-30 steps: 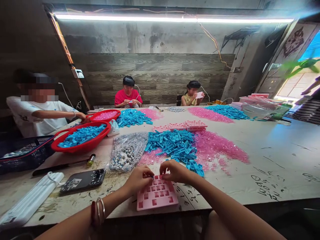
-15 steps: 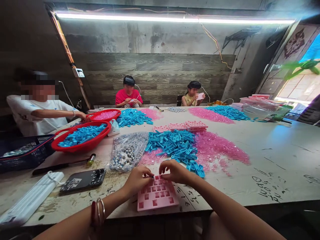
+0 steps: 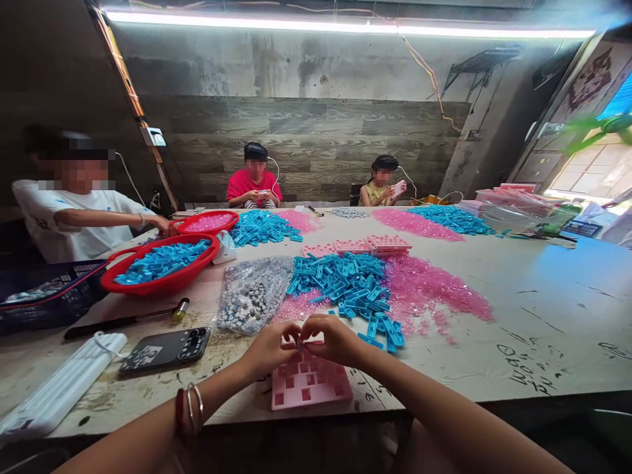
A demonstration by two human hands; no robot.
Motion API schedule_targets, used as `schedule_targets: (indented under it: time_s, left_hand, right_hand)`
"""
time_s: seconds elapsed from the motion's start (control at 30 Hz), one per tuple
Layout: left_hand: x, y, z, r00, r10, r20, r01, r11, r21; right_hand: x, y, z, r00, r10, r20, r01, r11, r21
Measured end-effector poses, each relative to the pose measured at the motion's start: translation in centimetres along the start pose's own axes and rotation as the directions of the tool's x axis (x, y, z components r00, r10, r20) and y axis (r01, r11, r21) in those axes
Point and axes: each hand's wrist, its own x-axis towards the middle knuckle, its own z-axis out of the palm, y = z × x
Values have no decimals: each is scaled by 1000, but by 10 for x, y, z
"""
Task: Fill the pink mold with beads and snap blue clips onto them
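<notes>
A pink board [image 3: 322, 395] with rows of square holes lies at the table's near edge. Over its far end, my left hand [image 3: 269, 352] and my right hand [image 3: 333, 339] meet with thumbs and fingers pinched together. Whatever sits between the fingertips is too small and too covered to make out. Just beyond my hands spreads a heap of blue rectangular plastic pieces [image 3: 340, 280], a few of them lying loose near my right hand. To its right is a pile of clear pink pieces [image 3: 434, 289]. A clear plastic bag [image 3: 254, 296] of small silvery and dark parts rests beyond my left hand.
At left are a phone [image 3: 165, 353], a white power strip [image 3: 74, 388], a long-handled tool [image 3: 123, 324], a dark basket [image 3: 54, 296] and a red basin [image 3: 162, 286] of blue pieces. Stacked pink boards [image 3: 388, 245] stand behind the heap. Three people sit around the table.
My hands have come together at the board's far end, fingertips now touching or nearly so. The loose blue pieces near my right hand lie differently. The view has shifted slightly.
</notes>
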Motion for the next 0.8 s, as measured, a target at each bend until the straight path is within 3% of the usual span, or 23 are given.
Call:
schedule_targets:
  time_s: [0.2,0.4,0.63,0.8]
  left_hand:
    - [-1,0,-4,1000,15,4,-15,999,37]
    - [-2,-5,-4,996,-21,-87,34,989,141]
    - [-1,-3,0,995,78,-65,-57,961,272]
    - [5,-7,-1,973,228,30,-227,930,291]
  right_hand:
    - [0,2,5,999,-7,50,6,1000,20]
    - [2,5,3,998,26,61,-27,1000,8]
    - [5,0,2,994,38,99,-30,996,-82]
    - [11,-5,1,978,97,184,-50,968,-245]
